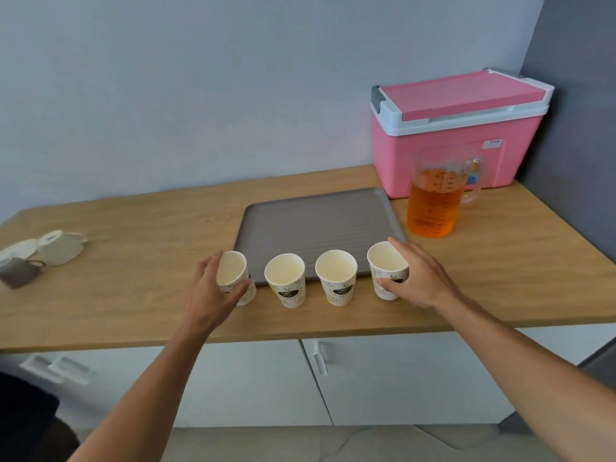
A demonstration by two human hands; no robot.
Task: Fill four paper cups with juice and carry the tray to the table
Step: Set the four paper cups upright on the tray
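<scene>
Four empty white paper cups stand in a row on the wooden counter in front of a grey tray (316,221). My left hand (208,295) is wrapped around the leftmost cup (233,271), which tilts slightly. My right hand (420,278) grips the rightmost cup (386,265). The two middle cups (286,278) (336,275) stand free and upright. A clear measuring jug (436,198) with orange juice stands to the right of the tray, untouched.
A pink cooler box (456,135) sits at the back right against the wall corner. Upturned ceramic cups and a saucer (50,248) lie at the far left. The counter edge (300,335) runs above white cabinet doors.
</scene>
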